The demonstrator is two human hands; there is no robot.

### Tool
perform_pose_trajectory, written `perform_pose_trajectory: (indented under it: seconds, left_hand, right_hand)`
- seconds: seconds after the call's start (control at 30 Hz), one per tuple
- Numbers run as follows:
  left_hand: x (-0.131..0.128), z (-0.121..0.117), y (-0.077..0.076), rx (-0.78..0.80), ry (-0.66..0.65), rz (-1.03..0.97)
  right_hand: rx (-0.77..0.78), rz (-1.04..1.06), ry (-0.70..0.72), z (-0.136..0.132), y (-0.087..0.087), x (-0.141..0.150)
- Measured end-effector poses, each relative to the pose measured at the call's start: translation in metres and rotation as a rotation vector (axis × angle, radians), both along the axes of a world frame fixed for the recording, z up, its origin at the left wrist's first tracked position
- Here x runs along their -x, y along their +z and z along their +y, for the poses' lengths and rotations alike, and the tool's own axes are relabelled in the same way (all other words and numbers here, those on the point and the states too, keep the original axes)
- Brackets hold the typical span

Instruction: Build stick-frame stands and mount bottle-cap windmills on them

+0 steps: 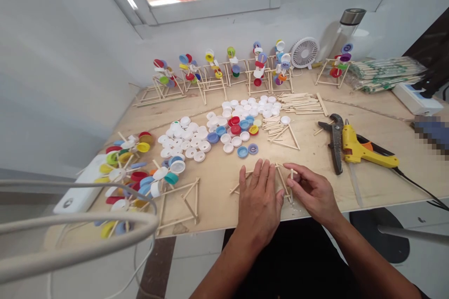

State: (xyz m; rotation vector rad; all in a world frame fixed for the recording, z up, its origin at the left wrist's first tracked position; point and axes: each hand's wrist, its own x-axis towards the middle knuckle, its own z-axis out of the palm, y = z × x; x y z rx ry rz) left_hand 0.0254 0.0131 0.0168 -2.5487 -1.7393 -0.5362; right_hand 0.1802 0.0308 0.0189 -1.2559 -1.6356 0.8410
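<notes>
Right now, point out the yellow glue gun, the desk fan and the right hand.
Yellow glue gun (352,145), head view, on the yellow body.
Desk fan (304,52), head view, on the round front grille.
Right hand (312,191), head view, on the back of the hand.

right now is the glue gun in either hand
No, the yellow glue gun lies on the plywood tabletop next to a pair of pliers, while the left hand and right hand work at thin wooden sticks.

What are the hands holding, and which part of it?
The right hand pinches a small upright wooden stick near its top. The left hand lies flat on a stick frame, not gripping it.
</notes>
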Motion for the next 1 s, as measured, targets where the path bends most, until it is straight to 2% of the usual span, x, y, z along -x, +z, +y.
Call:
perform_pose_trajectory:
  seconds: [0.3,1.0]
  left_hand:
    - [-0.0033,-0.002,-0.0016,0.052,0.006,0.015]
    - [-0.0056,-0.003,-0.0034,0.033,0.011,-0.022]
  right_hand:
    - [0.021,-0.025,-0.006,0.0001,0.0009,0.0004]
    - [0.013,-0.047,-0.008,-0.0003,0.0021,0.0006]
